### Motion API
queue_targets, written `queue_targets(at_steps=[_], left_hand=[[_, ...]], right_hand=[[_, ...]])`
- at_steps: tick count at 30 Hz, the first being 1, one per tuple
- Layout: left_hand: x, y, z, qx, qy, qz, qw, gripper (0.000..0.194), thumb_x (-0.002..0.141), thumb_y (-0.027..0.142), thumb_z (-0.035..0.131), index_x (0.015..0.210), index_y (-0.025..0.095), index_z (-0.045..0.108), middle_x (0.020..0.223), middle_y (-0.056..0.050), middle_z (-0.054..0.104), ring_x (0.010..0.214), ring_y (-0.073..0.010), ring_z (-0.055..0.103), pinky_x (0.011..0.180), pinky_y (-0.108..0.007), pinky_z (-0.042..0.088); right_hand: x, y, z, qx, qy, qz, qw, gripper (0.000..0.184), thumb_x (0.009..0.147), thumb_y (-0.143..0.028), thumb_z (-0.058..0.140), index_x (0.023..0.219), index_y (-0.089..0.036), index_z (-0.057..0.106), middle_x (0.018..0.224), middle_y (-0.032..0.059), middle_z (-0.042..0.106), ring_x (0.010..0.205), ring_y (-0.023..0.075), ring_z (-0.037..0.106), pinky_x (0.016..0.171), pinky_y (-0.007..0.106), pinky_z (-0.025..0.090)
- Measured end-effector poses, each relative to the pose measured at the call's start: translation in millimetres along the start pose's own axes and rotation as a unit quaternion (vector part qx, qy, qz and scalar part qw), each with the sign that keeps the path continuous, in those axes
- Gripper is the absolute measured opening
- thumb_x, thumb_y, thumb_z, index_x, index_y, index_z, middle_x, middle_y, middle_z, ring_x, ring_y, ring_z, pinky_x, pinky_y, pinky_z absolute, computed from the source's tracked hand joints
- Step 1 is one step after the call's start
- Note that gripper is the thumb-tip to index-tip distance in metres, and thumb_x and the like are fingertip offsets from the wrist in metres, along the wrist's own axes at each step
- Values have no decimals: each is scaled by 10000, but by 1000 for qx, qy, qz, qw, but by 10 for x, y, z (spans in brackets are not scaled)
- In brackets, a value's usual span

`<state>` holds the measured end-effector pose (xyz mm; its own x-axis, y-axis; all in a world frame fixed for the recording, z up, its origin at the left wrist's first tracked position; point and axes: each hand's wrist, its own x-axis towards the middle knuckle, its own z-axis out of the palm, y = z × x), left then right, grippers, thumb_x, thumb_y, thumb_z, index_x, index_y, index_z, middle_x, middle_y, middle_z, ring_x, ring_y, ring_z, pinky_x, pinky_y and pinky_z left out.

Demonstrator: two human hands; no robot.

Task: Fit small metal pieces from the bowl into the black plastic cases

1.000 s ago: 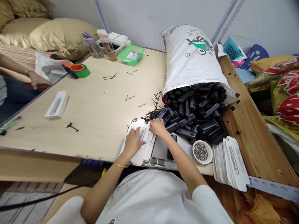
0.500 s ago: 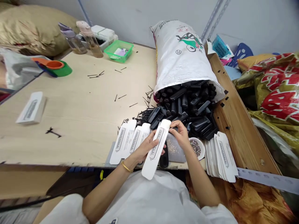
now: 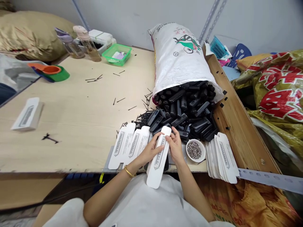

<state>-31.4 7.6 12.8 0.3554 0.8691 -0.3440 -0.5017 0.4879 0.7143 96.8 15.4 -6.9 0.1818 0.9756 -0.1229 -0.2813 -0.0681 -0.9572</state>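
Observation:
A long white printed carton (image 3: 160,160) is held upright-slanting between my two hands at the table's front edge. My left hand (image 3: 151,149) grips it from the left, thumb across the printed face. On its upper right side my right hand (image 3: 174,145) pinches it, thumb on the front and fingers behind. Flat printed cartons (image 3: 124,142) lie just left of my hands. Beyond them is a heap of black plastic handle-like parts (image 3: 180,119). A white bowl (image 3: 203,152) of small metal pieces stands right of my right hand.
A large white sack (image 3: 182,63) spills the black parts. Right of the bowl leans a stack of flat cartons (image 3: 221,157) by a wooden side board (image 3: 246,135). Thin black pieces (image 3: 144,118) lie scattered. A green basket (image 3: 117,55), bottles (image 3: 88,47) and another carton (image 3: 27,115) stand leftward.
My right hand has moved down and left along the carton, its thumb now on the printed face. The carton's flat shape looks more boxed, and the view has shifted slightly.

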Motion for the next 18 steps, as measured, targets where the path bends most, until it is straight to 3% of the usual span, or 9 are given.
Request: queue_targets(at_steps=[3, 6, 9, 13, 16, 18], left_hand=[[16, -10, -25, 90, -20, 29, 995, 625, 690, 163, 726, 1267, 228, 493, 856, -46, 664, 706, -164, 646, 639, -230, 519], [36, -43, -41, 123, -7, 15, 992, 931, 741, 233, 708, 1478, 272, 139, 776, -22, 651, 566, -142, 620, 537, -225, 500], [35, -72, -27, 113, 6, -26, 993, 1065, 775, 322, 682, 1485, 278, -111, 732, -6, 644, 514, -157, 614, 540, -288, 523], [-29, -112, 21, 228, 21, 15, 973, 1012, 794, 360, 656, 1503, 228, -53, 797, -34, 666, 622, -164, 627, 627, -297, 519], [-81, -140, 56, 342, 22, 66, 937, 970, 814, 369, 628, 1509, 196, -25, 903, -59, 682, 779, -186, 631, 754, -331, 500], [-77, -149, 62, 369, 13, 74, 926, 959, 830, 393, 602, 1509, 186, -43, 944, -71, 684, 815, -197, 627, 790, -353, 485]], right_hand=[[-4, 25, 27, -2, -23, 22, 999, 529, 793, -415, 614, 1249, -217, 433, 992, 59, 654, 792, 164, 638, 702, 306, 526], [-22, 45, 20, -69, 5, -21, 997, 357, 804, -443, 595, 1048, -190, 531, 903, 42, 643, 757, 149, 603, 697, 285, 498], [-32, 20, -25, -129, 13, -65, 989, 281, 833, -455, 574, 820, -175, 552, 787, 18, 604, 719, 132, 555, 672, 253, 457], [7, -72, -88, -56, -44, -17, 997, 329, 807, -491, 602, 735, -180, 521, 735, -9, 573, 669, 113, 522, 651, 234, 433], [27, -117, -102, 21, -31, 60, 997, 340, 723, -481, 686, 747, -190, 511, 693, -37, 546, 603, 95, 484, 588, 211, 403], [2, -112, -101, 33, -19, 68, 997, 332, 717, -480, 687, 745, -188, 533, 689, -34, 553, 600, 96, 482, 581, 210, 397]])
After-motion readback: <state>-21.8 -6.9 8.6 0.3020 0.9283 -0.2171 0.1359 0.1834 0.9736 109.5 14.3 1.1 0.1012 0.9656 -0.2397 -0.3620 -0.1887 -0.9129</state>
